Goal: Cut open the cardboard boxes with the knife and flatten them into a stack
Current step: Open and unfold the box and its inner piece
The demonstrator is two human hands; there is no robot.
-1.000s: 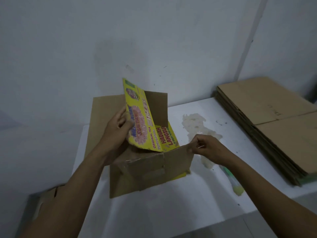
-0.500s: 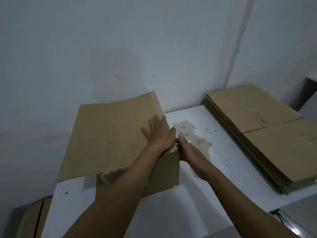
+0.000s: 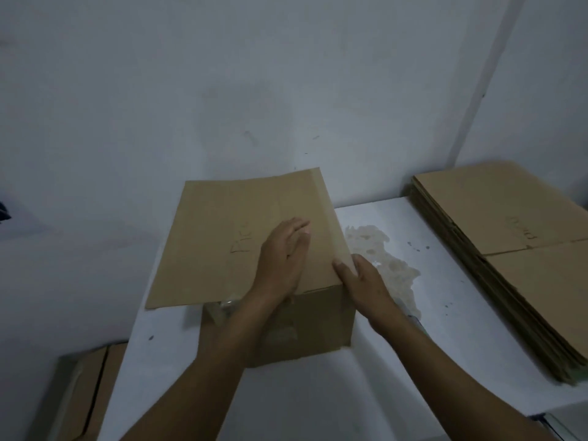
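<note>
Flat-palmed, my left hand (image 3: 283, 259) presses down on the top panel of the cardboard box (image 3: 219, 265). Its fingers are straight and close together and hold nothing. My right hand (image 3: 362, 281) clasps the right edge of the same panel, near the front corner of the box. The thumb lies on the upper surface and the fingers curl over the edge onto the right side. The box stands on the white table (image 3: 318, 396), with its rear edge close to the wall (image 3: 286, 90). Its top panel is a wide brown sheet that overhangs the box body to the left. The darker front face of the box is toward me, between my forearms. Handwritten lettering (image 3: 240, 240) runs across the panel just left of my left hand; I cannot read it in full. Crumpled clear tape (image 3: 227, 303) shows at the front of the box, just under the overhang. To the right of the box, a pale irregular stain (image 3: 381, 246) marks the table surface. Farther right of the box, well apart from it, lies a stack of flattened cardboard (image 3: 496, 218). To the left of the box and below table level lies more cardboard (image 3: 89, 386).
</note>
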